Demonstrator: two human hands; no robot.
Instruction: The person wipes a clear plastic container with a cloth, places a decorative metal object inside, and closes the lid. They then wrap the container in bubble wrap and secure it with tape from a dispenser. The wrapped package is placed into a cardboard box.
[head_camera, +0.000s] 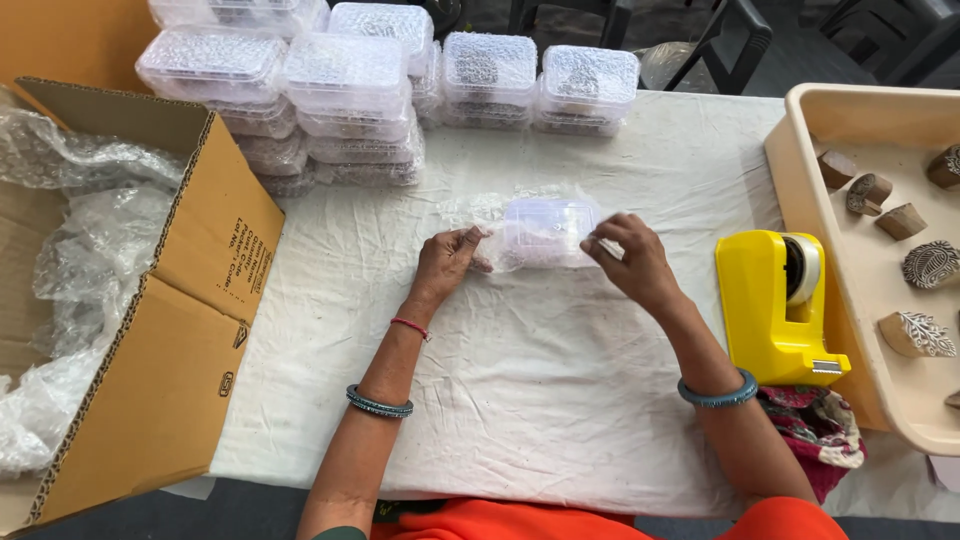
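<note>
The box (545, 232) between the hands is clear, glossy plastic, wrapped in thin, crinkled film. The stacked boxes (350, 90) behind are the same clear plastic, shiny on the lids. The tablecloth (520, 400) is matt white cloth, creased. The carton (190, 300) is matt brown corrugated cardboard, filled with glossy bubble wrap (70, 250). The tape dispenser (775, 310) is smooth, glossy yellow plastic. The tray (800, 130) is smooth beige plastic holding rough carved wood blocks (915, 335).

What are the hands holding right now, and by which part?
A small clear plastic box in bubble wrap, held at its two ends: left hand on the left end, right hand on the right.
</note>
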